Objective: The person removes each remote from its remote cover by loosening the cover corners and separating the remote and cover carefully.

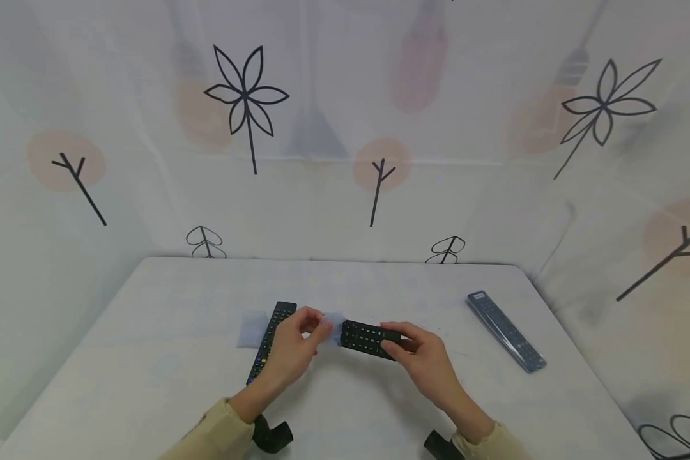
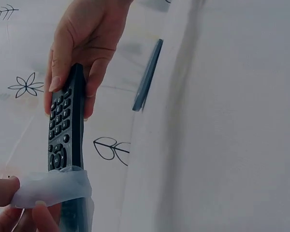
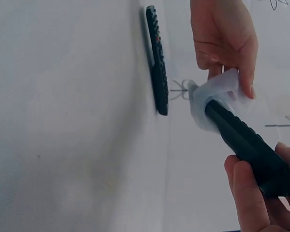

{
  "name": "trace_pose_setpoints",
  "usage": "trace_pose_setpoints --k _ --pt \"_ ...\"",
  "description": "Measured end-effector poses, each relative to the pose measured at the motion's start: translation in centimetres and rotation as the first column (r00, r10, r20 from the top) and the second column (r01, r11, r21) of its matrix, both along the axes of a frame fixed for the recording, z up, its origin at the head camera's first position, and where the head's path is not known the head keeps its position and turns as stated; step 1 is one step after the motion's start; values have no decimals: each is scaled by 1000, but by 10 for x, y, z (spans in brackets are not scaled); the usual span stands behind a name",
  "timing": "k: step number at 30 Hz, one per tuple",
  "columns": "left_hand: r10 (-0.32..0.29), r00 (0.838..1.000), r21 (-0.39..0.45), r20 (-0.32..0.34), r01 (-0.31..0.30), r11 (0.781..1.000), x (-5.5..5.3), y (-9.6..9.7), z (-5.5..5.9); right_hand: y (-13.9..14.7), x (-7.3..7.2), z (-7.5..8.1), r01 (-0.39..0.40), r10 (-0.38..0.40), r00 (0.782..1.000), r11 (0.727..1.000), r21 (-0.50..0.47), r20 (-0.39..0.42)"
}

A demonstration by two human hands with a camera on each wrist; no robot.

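The right hand (image 1: 427,363) grips the remote (image 1: 363,338) over the table (image 1: 374,421) (one end sits in the bag (image 2: 55,187)); the left hand (image 1: 290,350) pinches the bag. Go straight, gently: it could rip.

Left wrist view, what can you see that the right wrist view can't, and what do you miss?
Only the left wrist view shows the bluish remote lying on its own, and the round ring of buttons on the front of the held remote.

Only the right wrist view shows another black remote lying down, with a spot of red among its buttons.

Both show the held remote, the cloudy sleeve around part of it, the left hand pinching that sleeve, and the right hand gripping the remote.
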State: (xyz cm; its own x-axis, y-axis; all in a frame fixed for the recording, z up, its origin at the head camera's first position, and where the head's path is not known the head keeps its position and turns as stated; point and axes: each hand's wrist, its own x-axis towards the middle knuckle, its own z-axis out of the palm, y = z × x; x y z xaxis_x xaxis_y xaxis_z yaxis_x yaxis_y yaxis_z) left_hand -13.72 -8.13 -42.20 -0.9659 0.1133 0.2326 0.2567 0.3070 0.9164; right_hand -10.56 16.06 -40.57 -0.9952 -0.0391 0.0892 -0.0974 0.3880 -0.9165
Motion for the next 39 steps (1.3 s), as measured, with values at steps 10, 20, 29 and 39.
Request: trace_pose_setpoints --k 10,20,29,39 --pt "19 998 -41 -55 -21 999 -5 -5 4 4 -7 -2 21 -21 1000 1000 -17 16" --pt "42 999 -43 9 -41 998 -8 -13 4 8 -12 -5 11 -10 999 1000 -24 39" --pt "42 998 -3 39 -42 999 -9 -17 6 13 -13 -8 8 -4 998 998 -61 70" --pt "32 998 -9 49 -32 999 -10 -22 7 16 -12 -6 18 -12 997 997 -71 78"
